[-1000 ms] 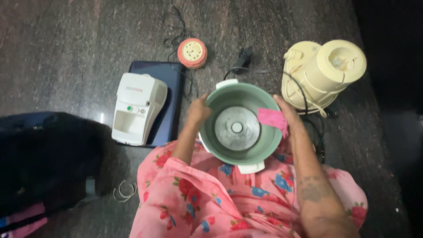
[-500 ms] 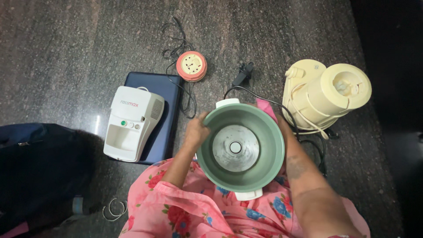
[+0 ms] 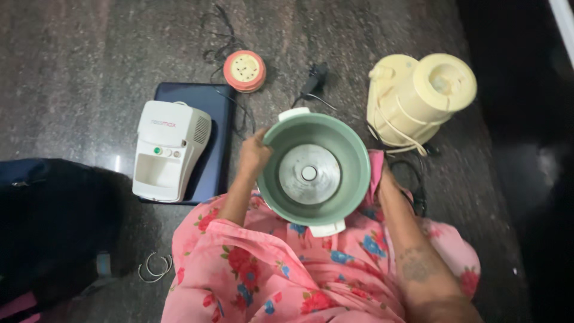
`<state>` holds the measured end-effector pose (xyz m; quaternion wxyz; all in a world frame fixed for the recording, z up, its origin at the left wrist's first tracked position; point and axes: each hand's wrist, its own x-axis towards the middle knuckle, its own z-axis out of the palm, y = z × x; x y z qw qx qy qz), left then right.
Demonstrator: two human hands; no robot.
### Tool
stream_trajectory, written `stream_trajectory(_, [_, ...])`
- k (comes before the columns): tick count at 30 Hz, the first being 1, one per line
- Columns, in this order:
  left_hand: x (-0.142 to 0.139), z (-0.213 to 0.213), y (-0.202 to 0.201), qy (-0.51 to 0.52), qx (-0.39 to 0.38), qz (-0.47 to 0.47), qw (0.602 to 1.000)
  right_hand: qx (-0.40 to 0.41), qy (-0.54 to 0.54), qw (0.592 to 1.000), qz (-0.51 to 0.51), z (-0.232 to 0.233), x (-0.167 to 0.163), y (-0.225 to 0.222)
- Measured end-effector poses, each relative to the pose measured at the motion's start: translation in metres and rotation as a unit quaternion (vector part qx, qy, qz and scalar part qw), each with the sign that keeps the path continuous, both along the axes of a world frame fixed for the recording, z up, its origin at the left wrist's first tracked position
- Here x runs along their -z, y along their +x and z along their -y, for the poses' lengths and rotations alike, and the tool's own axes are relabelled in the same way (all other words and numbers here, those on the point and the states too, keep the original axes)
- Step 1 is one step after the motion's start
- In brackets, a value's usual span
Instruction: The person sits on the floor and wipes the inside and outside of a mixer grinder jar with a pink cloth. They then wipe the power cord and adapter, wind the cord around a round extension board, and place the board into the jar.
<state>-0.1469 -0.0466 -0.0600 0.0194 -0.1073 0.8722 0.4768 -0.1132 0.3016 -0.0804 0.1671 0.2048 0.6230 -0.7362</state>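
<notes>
Green cooker body (image 3: 317,170) held over the lap, above the stone floor (image 3: 89,66).

Head view: left hand (image 3: 254,157) clasped on the cooker's left rim; right hand (image 3: 382,179) mostly hidden behind the right side, grip impossible to tell. On the floor beyond: white machine (image 3: 169,149) atop a dark blue case (image 3: 218,155), round pink socket box (image 3: 244,70), cream mixer (image 3: 418,98) at right.

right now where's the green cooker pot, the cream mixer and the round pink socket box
green cooker pot (image 3: 287,197): head view, on its inner green wall, lower left.
cream mixer (image 3: 412,98): head view, on the side of its body.
round pink socket box (image 3: 244,70): head view, on its pale top face.
</notes>
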Motion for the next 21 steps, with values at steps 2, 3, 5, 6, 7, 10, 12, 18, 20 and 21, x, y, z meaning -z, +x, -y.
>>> stream_trajectory(2, [0.000, -0.001, 0.009, 0.018, 0.009, -0.025, 0.999, 0.007, 0.036, 0.999, -0.017, -0.020, -0.010, 0.008])
stream_trajectory(3, [-0.001, -0.002, 0.012, 0.000, 0.014, -0.053, 0.998, 0.037, 0.004, 0.999, -0.030, -0.035, -0.016, 0.015])
stream_trajectory(5, [-0.004, -0.007, 0.021, -0.034, 0.022, -0.110, 0.993, 0.133, -0.150, 0.978, -0.058, -0.054, -0.037, 0.031])
stream_trajectory(6, [-0.007, -0.010, 0.023, -0.042, 0.018, -0.092, 0.995, 0.093, 0.089, 0.987, -0.099, -0.062, -0.047, 0.039])
stream_trajectory(7, [-0.011, -0.014, 0.025, -0.049, 0.013, -0.070, 0.996, 0.048, 0.325, 0.936, -0.128, -0.073, -0.059, 0.050])
stream_trajectory(10, [-0.021, -0.024, 0.044, -0.077, 0.012, -0.041, 0.996, -0.041, 0.323, 0.938, -0.122, -0.075, -0.068, 0.069])
stream_trajectory(12, [-0.031, -0.029, 0.059, -0.095, 0.010, -0.079, 0.992, -0.101, 0.172, 0.977, -0.078, -0.063, -0.057, 0.069])
stream_trajectory(18, [-0.070, -0.048, 0.119, -0.120, -0.009, -0.171, 0.978, -0.265, 0.211, 0.940, -0.045, -0.062, -0.043, 0.077])
stream_trajectory(20, [-0.086, -0.052, 0.132, -0.135, -0.005, -0.249, 0.959, -0.252, 0.329, 0.901, -0.130, -0.087, -0.061, 0.070])
stream_trajectory(21, [-0.094, -0.055, 0.137, -0.129, 0.002, -0.272, 0.954, -0.178, 0.273, 0.937, -0.125, -0.095, -0.075, 0.070])
